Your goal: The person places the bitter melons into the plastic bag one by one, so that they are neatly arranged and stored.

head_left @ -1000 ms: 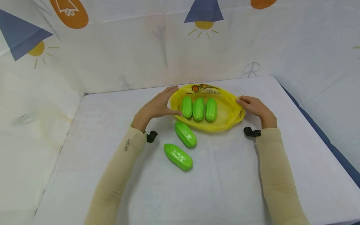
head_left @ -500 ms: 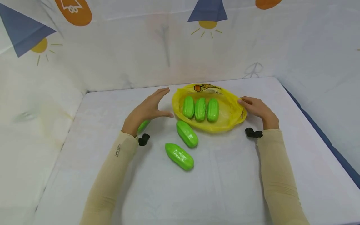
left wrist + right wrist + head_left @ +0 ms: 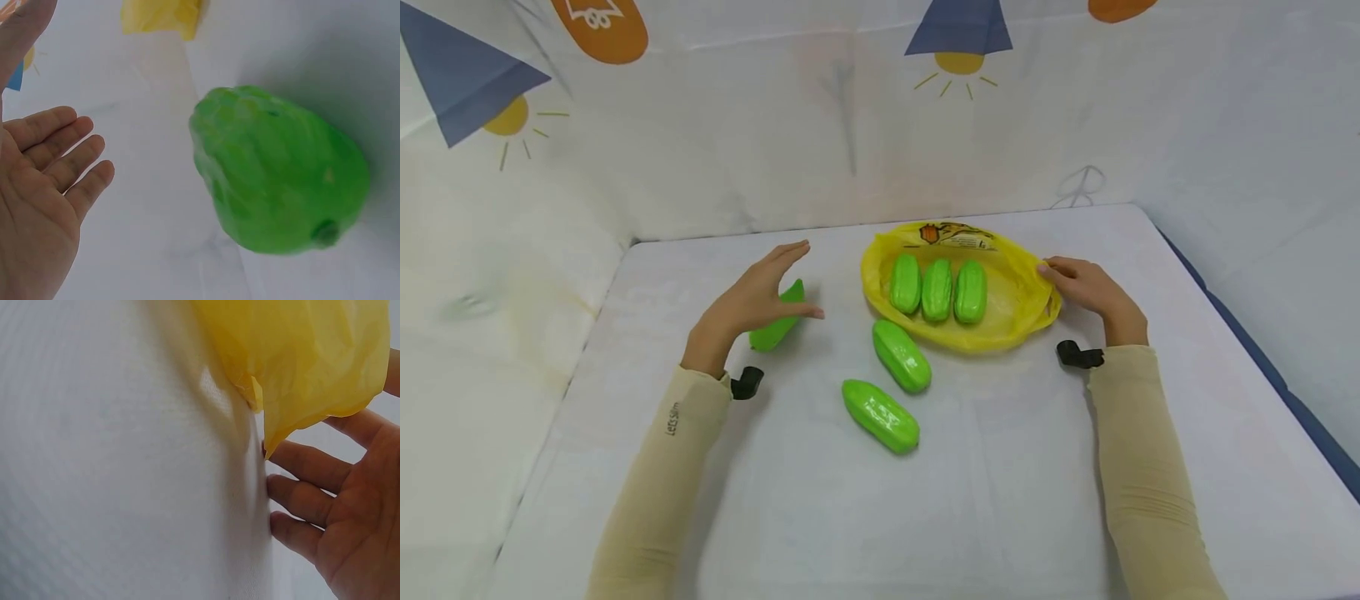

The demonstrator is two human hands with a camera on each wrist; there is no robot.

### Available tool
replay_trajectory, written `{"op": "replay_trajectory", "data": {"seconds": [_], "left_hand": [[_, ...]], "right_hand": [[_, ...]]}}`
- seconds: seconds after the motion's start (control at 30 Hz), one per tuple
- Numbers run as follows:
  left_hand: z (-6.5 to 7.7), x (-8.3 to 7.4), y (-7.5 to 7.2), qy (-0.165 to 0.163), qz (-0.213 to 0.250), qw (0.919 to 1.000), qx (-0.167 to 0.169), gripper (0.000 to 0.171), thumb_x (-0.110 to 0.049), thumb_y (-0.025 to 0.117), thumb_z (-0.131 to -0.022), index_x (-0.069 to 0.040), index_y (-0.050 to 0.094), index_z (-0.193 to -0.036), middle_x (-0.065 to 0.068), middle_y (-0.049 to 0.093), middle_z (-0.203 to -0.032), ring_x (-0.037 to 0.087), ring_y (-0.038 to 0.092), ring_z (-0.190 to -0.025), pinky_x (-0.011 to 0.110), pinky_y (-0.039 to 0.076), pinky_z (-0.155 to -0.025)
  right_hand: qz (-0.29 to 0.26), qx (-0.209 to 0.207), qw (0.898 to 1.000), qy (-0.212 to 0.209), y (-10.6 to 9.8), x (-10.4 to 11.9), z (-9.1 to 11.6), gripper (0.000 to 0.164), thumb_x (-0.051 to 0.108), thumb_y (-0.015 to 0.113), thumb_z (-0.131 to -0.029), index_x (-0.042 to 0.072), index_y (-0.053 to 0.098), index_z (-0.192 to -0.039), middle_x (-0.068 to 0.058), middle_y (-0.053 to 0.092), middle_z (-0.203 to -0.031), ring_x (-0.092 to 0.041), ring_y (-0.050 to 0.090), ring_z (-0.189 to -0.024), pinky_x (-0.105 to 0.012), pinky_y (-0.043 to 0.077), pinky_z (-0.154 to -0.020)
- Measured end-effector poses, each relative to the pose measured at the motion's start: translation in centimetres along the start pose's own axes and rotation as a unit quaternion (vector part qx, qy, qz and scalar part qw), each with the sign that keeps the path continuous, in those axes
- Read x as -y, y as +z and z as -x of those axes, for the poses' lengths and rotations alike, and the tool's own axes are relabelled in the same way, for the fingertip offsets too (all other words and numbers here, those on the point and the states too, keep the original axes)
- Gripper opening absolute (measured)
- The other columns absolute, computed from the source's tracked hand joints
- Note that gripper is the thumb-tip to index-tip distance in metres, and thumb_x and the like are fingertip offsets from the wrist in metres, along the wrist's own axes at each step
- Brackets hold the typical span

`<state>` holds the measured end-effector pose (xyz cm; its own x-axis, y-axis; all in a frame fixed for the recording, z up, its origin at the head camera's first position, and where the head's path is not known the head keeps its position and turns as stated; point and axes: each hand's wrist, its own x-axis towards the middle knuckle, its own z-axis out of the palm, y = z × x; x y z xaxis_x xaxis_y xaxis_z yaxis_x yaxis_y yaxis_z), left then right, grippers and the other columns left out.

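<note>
My left hand (image 3: pixel 741 304) is held above the table with fingers and thumb spread apart and nothing between them. Just beyond it lies a glossy green gourd-like fruit (image 3: pixel 780 317), partly hidden by the hand; the left wrist view shows this green fruit (image 3: pixel 281 172) large, apart from the palm. With thumb and fingers my right hand (image 3: pixel 1086 287) pinches the right rim of a yellow plastic bag (image 3: pixel 1007 312), spread open on the table. Inside it, three similar green fruits (image 3: pixel 937 290) lie side by side. The right wrist view shows bag film (image 3: pixel 306 362) between thumb and index finger.
Two more green fruits lie outside the bag: one (image 3: pixel 902 356) close to its front rim, another (image 3: pixel 880 416) nearer me. The white-covered table (image 3: pixel 1000 508) ends at a patterned cloth wall (image 3: pixel 760 150) behind and at the sides.
My left hand has moved left and slightly toward me, away from the bag's left rim, uncovering the green fruit beneath it. The right hand has kept its grip on the bag.
</note>
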<state>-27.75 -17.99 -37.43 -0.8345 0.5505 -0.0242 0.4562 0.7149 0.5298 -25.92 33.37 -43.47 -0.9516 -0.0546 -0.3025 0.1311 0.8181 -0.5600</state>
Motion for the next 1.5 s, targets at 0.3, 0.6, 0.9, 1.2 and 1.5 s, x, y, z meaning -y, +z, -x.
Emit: {"op": "replay_trajectory", "data": {"seconds": [0.3,0.6,0.9,1.2,1.5], "left_hand": [[1.9,1.8,0.1,-0.026,0.001,0.9997,-0.002,0.108,-0.054,0.08,-0.074,-0.014,0.024,-0.157,0.007,0.023,-0.162,0.03,0.019,-0.15,0.055,0.023,-0.119],[3.8,4.7,1.7,-0.032,0.029,0.9986,0.029,0.109,-0.052,0.082,-0.073,-0.018,0.023,-0.157,0.005,0.02,-0.163,0.031,0.017,-0.151,0.058,0.022,-0.119],[3.9,5.9,2.4,-0.01,0.042,0.9985,0.035,0.108,-0.049,0.084,-0.072,-0.012,0.026,-0.156,0.008,0.023,-0.163,0.034,0.022,-0.149,0.058,0.024,-0.118],[4.0,6.7,2.7,-0.007,0.067,0.9964,0.051,0.108,-0.046,0.085,-0.072,-0.016,0.025,-0.156,0.006,0.022,-0.163,0.033,0.024,-0.148,0.054,0.027,-0.118],[4.5,6.4,2.3,0.011,0.073,0.9932,0.09,0.101,-0.027,0.082,-0.081,-0.01,0.018,-0.158,0.012,0.01,-0.165,0.037,0.024,-0.145,0.056,0.04,-0.108]], "right_hand": [[-0.004,0.001,1.0,0.005,-0.1,-0.2,0.0,0.09,0.073,0.034,-0.092,0.006,0.031,-0.153,-0.024,0.029,-0.157,-0.046,0.021,-0.144,-0.067,0.018,-0.115],[0.0,0.002,1.0,0.007,0.1,0.3,-0.2,0.09,0.072,0.035,-0.093,0.005,0.03,-0.153,-0.024,0.027,-0.157,-0.047,0.02,-0.145,-0.067,0.017,-0.115],[0.001,0.002,1.0,0.011,0.2,0.5,0.2,0.088,0.071,0.034,-0.094,0.006,0.03,-0.153,-0.024,0.028,-0.157,-0.046,0.022,-0.143,-0.068,0.018,-0.115],[-0.002,0.004,1.0,0.014,0.2,0.4,0.2,0.088,0.07,0.035,-0.094,0.005,0.03,-0.153,-0.024,0.028,-0.157,-0.046,0.022,-0.144,-0.068,0.017,-0.115],[-0.008,0.004,1.0,0.019,0.2,0.4,0.2,0.089,0.071,0.035,-0.094,0.005,0.029,-0.153,-0.024,0.028,-0.157,-0.046,0.022,-0.143,-0.069,0.017,-0.115]]}}
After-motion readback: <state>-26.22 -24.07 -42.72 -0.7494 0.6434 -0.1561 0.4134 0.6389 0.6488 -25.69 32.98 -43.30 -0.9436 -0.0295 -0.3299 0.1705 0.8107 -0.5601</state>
